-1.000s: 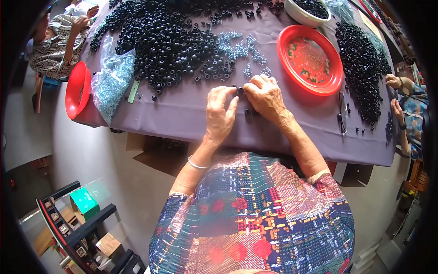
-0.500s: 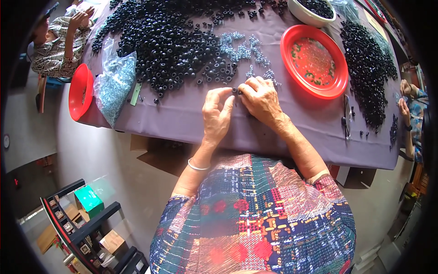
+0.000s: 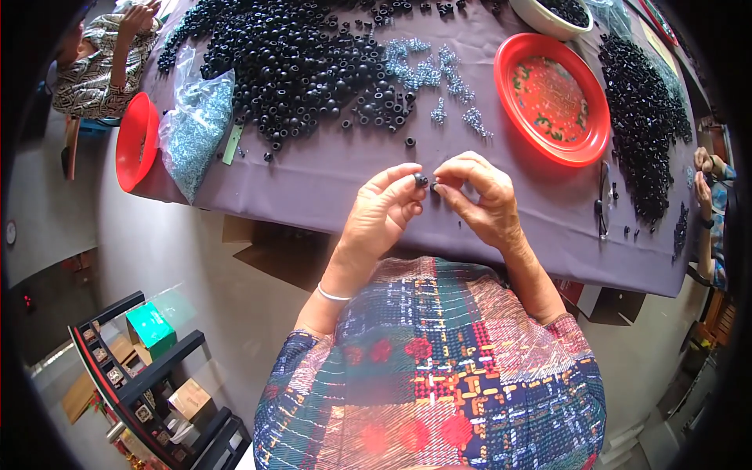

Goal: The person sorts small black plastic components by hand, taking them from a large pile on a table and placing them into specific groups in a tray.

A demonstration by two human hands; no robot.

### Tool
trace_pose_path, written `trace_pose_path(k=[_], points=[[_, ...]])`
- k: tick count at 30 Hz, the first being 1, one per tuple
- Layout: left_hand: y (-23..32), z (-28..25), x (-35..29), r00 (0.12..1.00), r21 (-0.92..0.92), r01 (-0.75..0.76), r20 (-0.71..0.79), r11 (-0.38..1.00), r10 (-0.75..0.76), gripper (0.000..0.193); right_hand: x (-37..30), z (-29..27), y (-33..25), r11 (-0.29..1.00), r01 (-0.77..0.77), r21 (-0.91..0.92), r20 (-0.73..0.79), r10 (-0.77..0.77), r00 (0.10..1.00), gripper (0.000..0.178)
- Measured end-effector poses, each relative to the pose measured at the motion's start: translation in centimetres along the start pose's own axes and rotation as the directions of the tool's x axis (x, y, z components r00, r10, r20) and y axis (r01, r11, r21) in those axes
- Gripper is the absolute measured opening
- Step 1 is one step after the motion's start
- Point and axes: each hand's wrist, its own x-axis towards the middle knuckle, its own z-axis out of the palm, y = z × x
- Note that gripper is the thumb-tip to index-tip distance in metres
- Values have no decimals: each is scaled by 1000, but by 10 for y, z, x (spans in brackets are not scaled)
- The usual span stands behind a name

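Observation:
My left hand (image 3: 377, 210) pinches a small black round cap (image 3: 421, 180) between thumb and fingertips, above the near part of the table. Close beside it, the thumb and forefinger of my right hand (image 3: 489, 197) are closed on a smaller black piece (image 3: 435, 188), mostly hidden by the fingers. The two pieces nearly meet; whether they touch I cannot tell. A single black cap (image 3: 410, 142) lies on the cloth just beyond my hands. Past it spreads a large pile of black caps (image 3: 305, 74), with small silvery metal parts (image 3: 423, 72) scattered to its right.
A red round tray (image 3: 509, 102) stands right of my hands, beyond it a white bowl (image 3: 540, 23) of black parts. Another black heap (image 3: 638, 125) and eyeglasses (image 3: 603, 200) lie farther right. At left are a bag of silvery parts (image 3: 196, 125) and a red bowl (image 3: 128, 149). Two people sit at the sides.
Both hands have drawn back toward me from the silvery parts. My left hand now shows a black cap in its fingertips, and a loose cap is visible on the cloth beyond.

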Motion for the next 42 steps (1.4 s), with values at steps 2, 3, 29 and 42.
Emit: trace_pose_path(k=[2, 3, 29, 42], points=[[-2, 0, -1, 1000, -37, 2, 15, 999, -1, 27, -4, 1, -2, 999, -34, 1, -12, 34, 999, 21], [-3, 1, -2, 1000, -19, -12, 13, 1000, 13, 26, -5, 3, -3, 999, -36, 2, -12, 36, 999, 21], [-9, 6, 6, 896, 440, -344, -109, 830, 430, 19, 1, 5, 18, 698, 119, -706, 101, -68, 993, 19], [-21, -9, 21, 856, 565, -433, 14, 702, 517, 20, 72, -5, 56, 519, -5, -854, -46, -65, 997, 14]])
